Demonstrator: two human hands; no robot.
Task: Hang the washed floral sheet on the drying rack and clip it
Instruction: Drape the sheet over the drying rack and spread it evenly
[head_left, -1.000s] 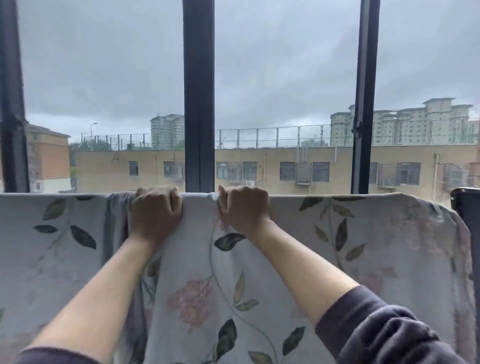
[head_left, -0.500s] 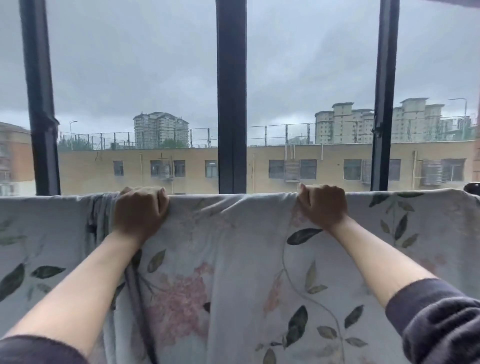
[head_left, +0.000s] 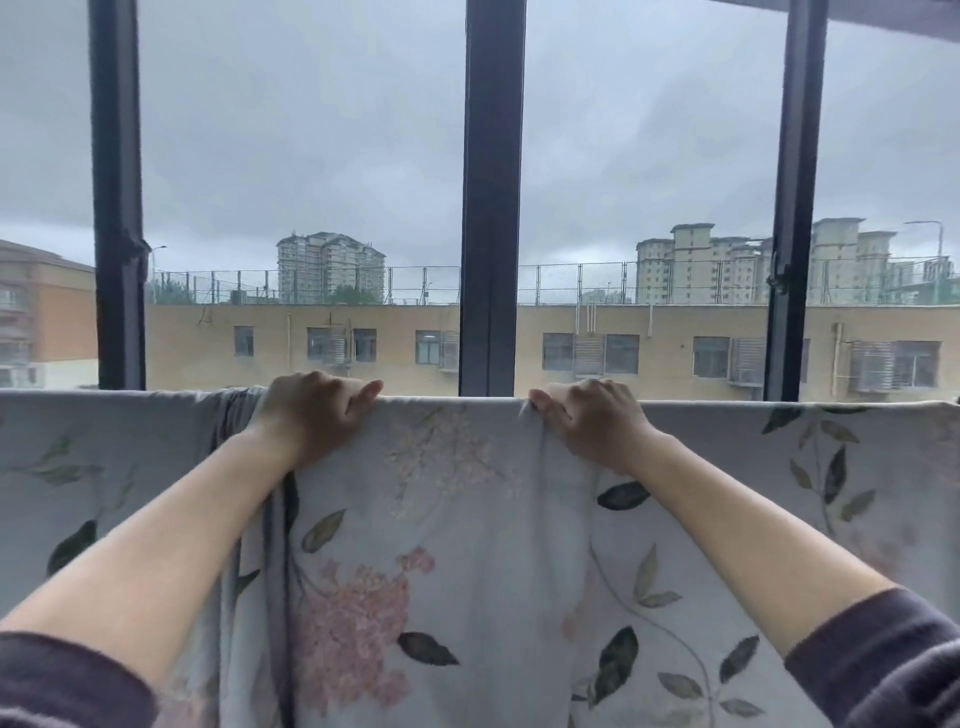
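The pale blue-grey floral sheet (head_left: 467, 519), printed with pink blossoms and dark leaves, hangs across the whole width of the view over a rail that it hides. My left hand (head_left: 311, 415) grips its top edge left of centre, beside a bunched vertical fold. My right hand (head_left: 592, 421) grips the top edge right of centre, pinching a small pucker of cloth. Between the hands the top edge runs straight and taut. No clips are in view.
Right behind the sheet stands a window with dark vertical frame bars (head_left: 491, 208), one at the centre and one on each side. Outside are a yellow building (head_left: 649, 348) and grey sky. Dark sleeves cover my upper forearms.
My right hand slid right along the top edge and then came back a little toward the centre. The stretch of sheet between the hands now lies flatter. The view shifted right.
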